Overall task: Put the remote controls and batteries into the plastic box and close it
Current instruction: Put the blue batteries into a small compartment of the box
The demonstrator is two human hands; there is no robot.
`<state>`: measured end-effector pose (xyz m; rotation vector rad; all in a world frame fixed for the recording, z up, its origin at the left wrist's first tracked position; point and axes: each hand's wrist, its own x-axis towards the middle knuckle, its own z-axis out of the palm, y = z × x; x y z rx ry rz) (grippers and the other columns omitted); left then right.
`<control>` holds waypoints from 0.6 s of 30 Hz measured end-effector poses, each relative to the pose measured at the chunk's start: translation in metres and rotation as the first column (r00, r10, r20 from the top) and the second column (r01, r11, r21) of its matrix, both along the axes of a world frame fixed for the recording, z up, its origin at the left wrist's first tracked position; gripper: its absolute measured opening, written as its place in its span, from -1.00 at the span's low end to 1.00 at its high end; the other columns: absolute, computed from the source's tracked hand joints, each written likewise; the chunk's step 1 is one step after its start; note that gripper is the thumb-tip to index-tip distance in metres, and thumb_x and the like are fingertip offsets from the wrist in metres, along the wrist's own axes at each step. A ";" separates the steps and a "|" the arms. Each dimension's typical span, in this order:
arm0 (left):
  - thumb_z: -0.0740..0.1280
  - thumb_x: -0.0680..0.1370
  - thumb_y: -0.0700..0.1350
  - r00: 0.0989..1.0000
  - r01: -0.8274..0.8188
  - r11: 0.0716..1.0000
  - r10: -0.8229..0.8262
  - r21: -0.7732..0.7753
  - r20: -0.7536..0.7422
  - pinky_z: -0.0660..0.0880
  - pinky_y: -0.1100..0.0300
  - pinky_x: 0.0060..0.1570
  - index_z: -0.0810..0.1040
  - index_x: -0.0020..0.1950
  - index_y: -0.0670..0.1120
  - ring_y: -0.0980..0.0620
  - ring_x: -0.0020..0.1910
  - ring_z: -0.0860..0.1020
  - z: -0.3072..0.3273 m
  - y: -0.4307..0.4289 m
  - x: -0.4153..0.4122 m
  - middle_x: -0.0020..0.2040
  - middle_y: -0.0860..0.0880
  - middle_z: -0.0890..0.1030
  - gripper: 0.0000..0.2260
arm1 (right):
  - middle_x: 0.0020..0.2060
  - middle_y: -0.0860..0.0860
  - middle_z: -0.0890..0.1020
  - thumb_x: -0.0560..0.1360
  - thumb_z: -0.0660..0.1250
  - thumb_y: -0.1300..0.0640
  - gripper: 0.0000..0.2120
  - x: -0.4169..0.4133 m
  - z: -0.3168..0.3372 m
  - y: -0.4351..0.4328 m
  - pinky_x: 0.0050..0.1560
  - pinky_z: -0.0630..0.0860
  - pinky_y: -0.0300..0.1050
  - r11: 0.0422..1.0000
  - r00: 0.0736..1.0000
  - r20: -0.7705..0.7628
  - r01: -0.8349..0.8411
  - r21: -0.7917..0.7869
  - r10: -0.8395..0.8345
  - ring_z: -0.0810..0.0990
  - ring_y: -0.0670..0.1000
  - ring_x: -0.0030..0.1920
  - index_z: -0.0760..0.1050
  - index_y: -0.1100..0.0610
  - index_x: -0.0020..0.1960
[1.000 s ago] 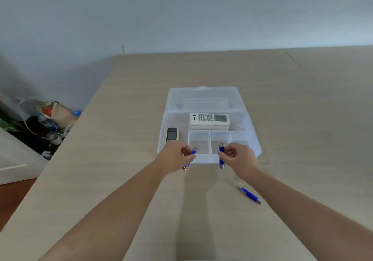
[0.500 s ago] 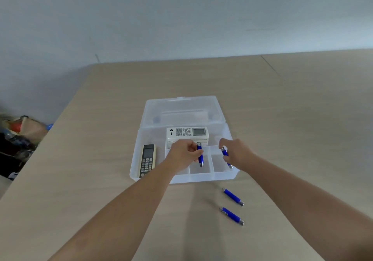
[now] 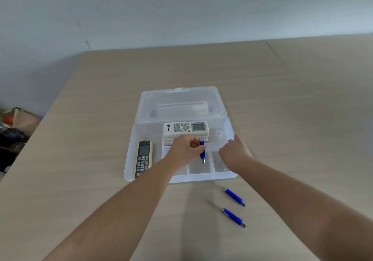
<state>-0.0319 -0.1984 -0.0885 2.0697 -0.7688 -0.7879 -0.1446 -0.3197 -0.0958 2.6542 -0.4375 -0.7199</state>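
A clear plastic box (image 3: 129, 156) stands open on the table, its lid (image 3: 181, 101) laid back. White remotes (image 3: 185, 128) are stacked in its rear compartment, and a black-and-cream remote (image 3: 143, 158) lies in the left one. My left hand (image 3: 185, 149) holds a blue battery (image 3: 202, 149) upright over the middle front compartment. My right hand (image 3: 234, 154) hovers curled over the right front compartment; what is under its fingers is hidden. Two more blue batteries (image 3: 235, 196) (image 3: 234, 217) lie on the table in front of the box.
The wooden table (image 3: 292, 109) stretches far right and back to a pale wall. Its left edge drops off to a floor with bags and clutter (image 3: 14, 123).
Both hands moved from the box's front edge to over the small front compartments. The blue battery seen in my right hand before no longer shows. The camera has come closer.
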 end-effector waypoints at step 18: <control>0.30 0.52 -0.20 0.903 0.146 0.903 -0.289 0.405 0.318 0.40 0.15 -0.23 0.48 -0.25 -0.16 -0.12 -0.16 0.55 0.002 -0.068 -0.060 -0.29 -0.06 0.50 -0.86 | -0.23 0.00 0.60 0.41 0.40 0.18 -0.83 -0.061 0.002 -0.025 -0.44 0.39 -0.23 0.340 0.431 0.211 0.248 0.907 -0.878 0.50 -0.02 -0.34 0.44 0.04 -0.06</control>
